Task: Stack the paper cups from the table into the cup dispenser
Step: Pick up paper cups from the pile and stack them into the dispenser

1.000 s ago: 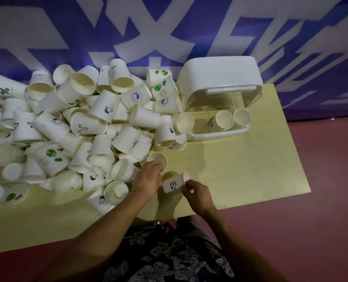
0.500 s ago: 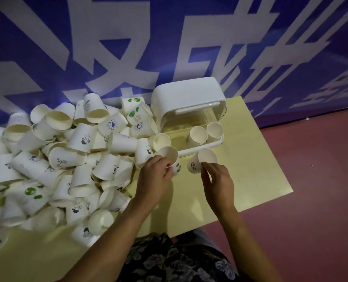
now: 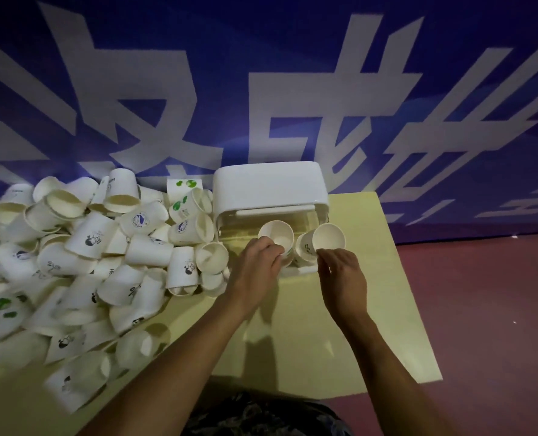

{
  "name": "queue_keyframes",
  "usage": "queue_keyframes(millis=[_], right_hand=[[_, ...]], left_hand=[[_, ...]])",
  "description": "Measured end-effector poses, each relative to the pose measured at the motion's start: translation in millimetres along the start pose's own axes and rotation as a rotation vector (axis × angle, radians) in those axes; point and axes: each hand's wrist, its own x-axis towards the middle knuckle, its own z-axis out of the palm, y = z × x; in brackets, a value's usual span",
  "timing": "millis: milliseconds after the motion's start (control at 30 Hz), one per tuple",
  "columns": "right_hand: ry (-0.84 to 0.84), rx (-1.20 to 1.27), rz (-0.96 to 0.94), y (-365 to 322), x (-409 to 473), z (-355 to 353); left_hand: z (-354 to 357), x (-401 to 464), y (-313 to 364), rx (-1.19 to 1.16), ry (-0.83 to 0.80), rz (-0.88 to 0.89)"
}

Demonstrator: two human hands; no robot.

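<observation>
A white cup dispenser [image 3: 269, 187] with a clear open front stands at the back of the yellow table [image 3: 371, 297]. My left hand [image 3: 258, 265] grips a white paper cup [image 3: 277, 236] at the dispenser's opening, mouth tilted toward me. My right hand [image 3: 343, 278] pinches a second paper cup [image 3: 324, 239] by its lower rim, just right of the first and in front of the opening. Both cups hide the dispenser's inside. A big heap of loose paper cups [image 3: 88, 262] covers the table's left side.
A blue wall with large white characters [image 3: 293, 89] rises right behind the table. The table's right edge [image 3: 418, 309] drops to a reddish floor [image 3: 497, 325]. One loose cup [image 3: 212, 256] lies just left of the dispenser's front.
Both hands have carried their cups from the table's front edge up to the dispenser's opening. The view has tilted upward and shifted.
</observation>
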Motion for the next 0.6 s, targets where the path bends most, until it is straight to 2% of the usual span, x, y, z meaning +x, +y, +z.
queue_keyframes(millis=[200,400,500,600], right_hand=[[-0.224,-0.091,-0.137,33.6,24.0,18.7],[-0.376,-0.138,-0.195,47.9,35.1,38.8],[-0.421,-0.154,-0.204,52.9,37.9,46.7],[-0.42,-0.148,-0.21,54.7,40.5,51.0]], left_hand=[[38.3,14.7,-7.2,0.127,-0.127,-0.166],[62.7,26.0,-14.4,0.21,-0.254,-0.23],[70.8,29.4,-17.8,0.224,-0.295,-0.258],[71.1,28.0,-18.2,0.173,-0.26,-0.272]])
